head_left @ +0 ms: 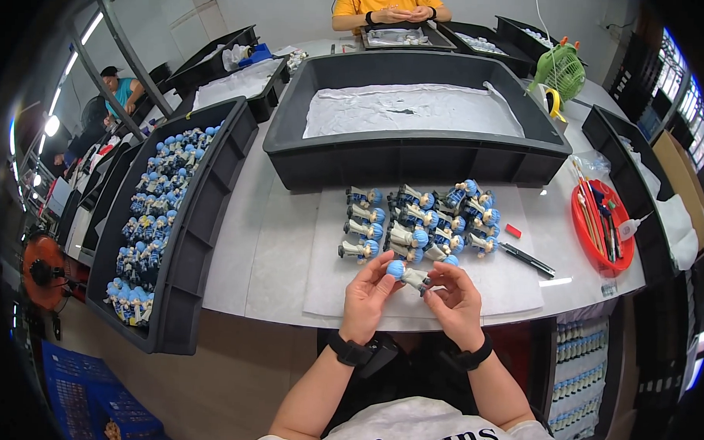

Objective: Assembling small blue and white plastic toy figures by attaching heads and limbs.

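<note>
While my left hand [368,300] pinches a small blue-haired, pale-clothed figurine [411,277] just below frame centre, my right hand [457,305] holds its feet. I'm probably inspecting it; turning it next calls for light pressure.

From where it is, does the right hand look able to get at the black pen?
Probably yes: the black pen lies uncovered, ahead and to the right of the right hand, with nothing visible between. The hand is at the feet of a figurine, though.
</note>
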